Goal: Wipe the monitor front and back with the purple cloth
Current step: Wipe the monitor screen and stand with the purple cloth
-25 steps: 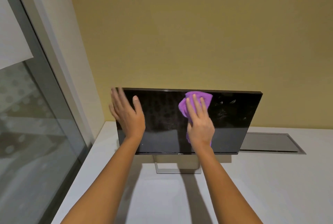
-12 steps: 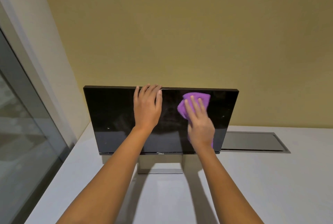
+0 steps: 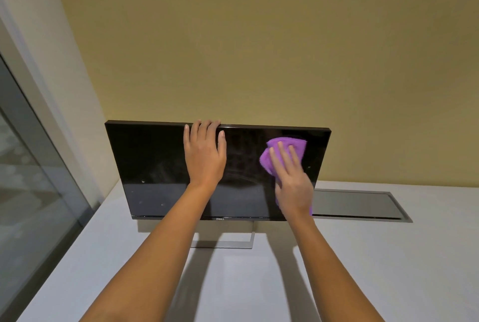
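Observation:
A black monitor (image 3: pixel 155 166) stands on a silver stand (image 3: pixel 233 244) on the white desk, its dark screen facing me. My left hand (image 3: pixel 204 153) lies against the upper middle of the screen, its fingertips curled over the top edge. The purple cloth (image 3: pixel 290 148) is spread on the right part of the screen. My right hand (image 3: pixel 293 181) presses it flat against the glass with straight fingers. The lower part of the cloth is hidden under that hand.
The white desk (image 3: pixel 388 270) runs to a yellow wall. A grey recessed cable hatch (image 3: pixel 357 205) sits in the desk behind the monitor's right side. A glass partition (image 3: pixel 31 192) borders the desk on the left.
My left hand went from the screen's left edge to its top middle and hooked over the top edge. My right hand slid the cloth rightward across the screen.

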`<state>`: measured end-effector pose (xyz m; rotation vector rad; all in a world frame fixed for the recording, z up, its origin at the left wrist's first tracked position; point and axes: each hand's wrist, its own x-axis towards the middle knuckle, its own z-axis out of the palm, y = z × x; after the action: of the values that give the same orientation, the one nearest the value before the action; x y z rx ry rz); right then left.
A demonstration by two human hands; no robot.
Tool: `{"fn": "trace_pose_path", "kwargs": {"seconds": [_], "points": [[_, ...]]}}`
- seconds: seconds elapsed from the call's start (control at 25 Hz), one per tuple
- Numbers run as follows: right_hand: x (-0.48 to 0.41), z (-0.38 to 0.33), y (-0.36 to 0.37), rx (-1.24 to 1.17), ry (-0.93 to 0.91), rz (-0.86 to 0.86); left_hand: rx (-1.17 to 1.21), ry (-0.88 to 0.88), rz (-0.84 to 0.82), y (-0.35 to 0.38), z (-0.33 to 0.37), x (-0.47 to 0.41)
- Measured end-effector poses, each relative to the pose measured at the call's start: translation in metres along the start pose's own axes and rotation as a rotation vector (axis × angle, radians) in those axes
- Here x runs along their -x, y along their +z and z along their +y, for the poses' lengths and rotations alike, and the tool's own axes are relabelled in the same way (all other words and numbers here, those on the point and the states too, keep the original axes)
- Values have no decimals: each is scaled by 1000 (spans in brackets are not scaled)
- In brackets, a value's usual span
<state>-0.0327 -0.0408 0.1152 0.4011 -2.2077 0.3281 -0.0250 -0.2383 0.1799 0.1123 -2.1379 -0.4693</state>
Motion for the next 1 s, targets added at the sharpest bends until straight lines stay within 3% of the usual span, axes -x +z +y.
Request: {"fn": "trace_pose_path", "kwargs": {"seconds": [0.12, 0.2, 0.28, 0.36, 0.56, 0.8, 1.0], "points": [[-16, 10, -6, -136, 464, 181, -12, -34, -7, 0, 4, 1], [-24, 2, -10, -76, 377, 156, -24, -61, -18, 0, 7, 2], [-16, -2, -8, 36, 18, 23, -47, -83, -31, 0, 10, 1], [-10, 3, -10, 69, -143, -64, -76, -110, -31, 0, 15, 2], [-22, 29, -18, 4, 301, 147, -124, -155, -54, 1, 25, 4], [61, 34, -5, -5, 159, -59, -155, -173, -79, 2, 28, 2], [4, 39, -41, -177, 380, 239, -129, -107, -104, 6, 38, 3]]}}
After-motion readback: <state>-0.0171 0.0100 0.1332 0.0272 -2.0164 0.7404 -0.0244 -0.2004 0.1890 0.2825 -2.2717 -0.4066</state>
